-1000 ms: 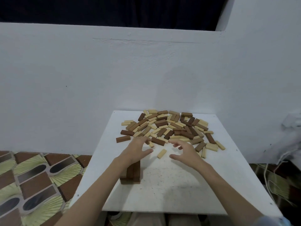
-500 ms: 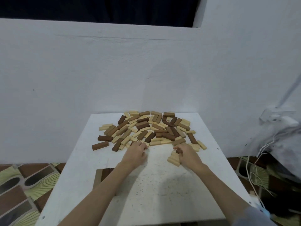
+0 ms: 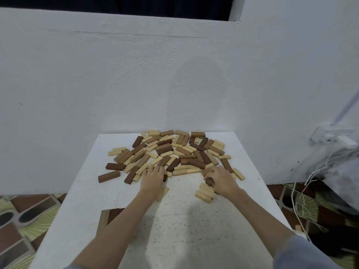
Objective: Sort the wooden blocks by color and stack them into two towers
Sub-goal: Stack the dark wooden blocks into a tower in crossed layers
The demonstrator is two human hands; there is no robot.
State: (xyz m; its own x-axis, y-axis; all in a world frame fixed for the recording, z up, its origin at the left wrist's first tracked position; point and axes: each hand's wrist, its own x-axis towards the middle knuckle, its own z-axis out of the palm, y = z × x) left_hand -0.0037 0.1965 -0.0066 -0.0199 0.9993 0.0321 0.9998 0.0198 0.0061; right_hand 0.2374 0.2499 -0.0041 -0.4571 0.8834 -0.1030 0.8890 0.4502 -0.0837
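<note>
1. Nearest, at the counter's [image 3: 194, 230] left front edge, stands the dark stack [image 3: 110, 216], partly hidden behind the left forearm. It lies back and to the left of both hands, on the left hand's side.
2. Next out, the light stack [image 3: 204, 193] sits right of centre, touching the right hand's near side, its blocks' long axes running diagonally.
3. One pale block [image 3: 162, 193] lies just under the left wrist, long axis pointing roughly away from the person.
4. The left hand [image 3: 152, 178] lies palm down at the pile's near edge, fingers bent over blocks; a dark end shows by its thumb side, but whether it actually grips that block I cannot tell.
5. The right hand [image 3: 219, 179] curls its fingers round a dark block [image 3: 209, 181], just beyond the light stack.
6. Farthest, the mixed pile [image 3: 172, 152] spreads across the counter's back half, directly ahead of both hands, blocks pointing every way.
7. Judgement: the dark block belongs on the dark stack, across the counter from the hand holding it.
</note>
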